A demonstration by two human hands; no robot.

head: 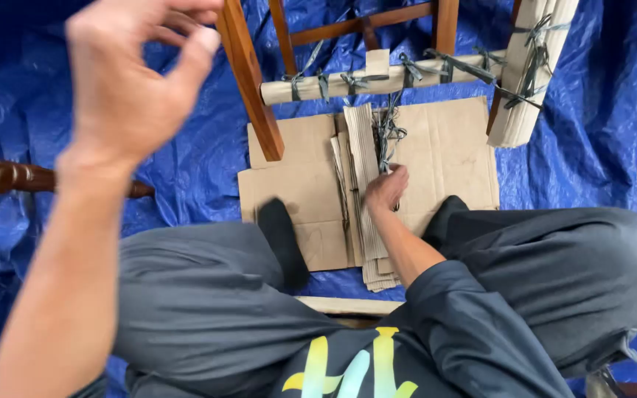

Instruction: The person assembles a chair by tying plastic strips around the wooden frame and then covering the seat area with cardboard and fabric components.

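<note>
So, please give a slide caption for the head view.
Right hand on stacked cardboard strips; left hand raised near wooden chair leg.

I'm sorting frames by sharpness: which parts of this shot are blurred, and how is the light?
Head view: the raised left hand, close to the lens, is soft and smeared at the fingers; the right hand on the cardboard strips is fairly sharp; light is even and diffuse, with faint sheen on the blue tarp.

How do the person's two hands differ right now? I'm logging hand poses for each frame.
The left hand is raised close to the camera, blurred, with thumb and fingertips pinched together and nothing visible between them. The right hand is low, reaching down onto the stack of corrugated cardboard strips beside a bundle of dark twine. The left hand looks large in frame, the right small. Both are bare.
</note>
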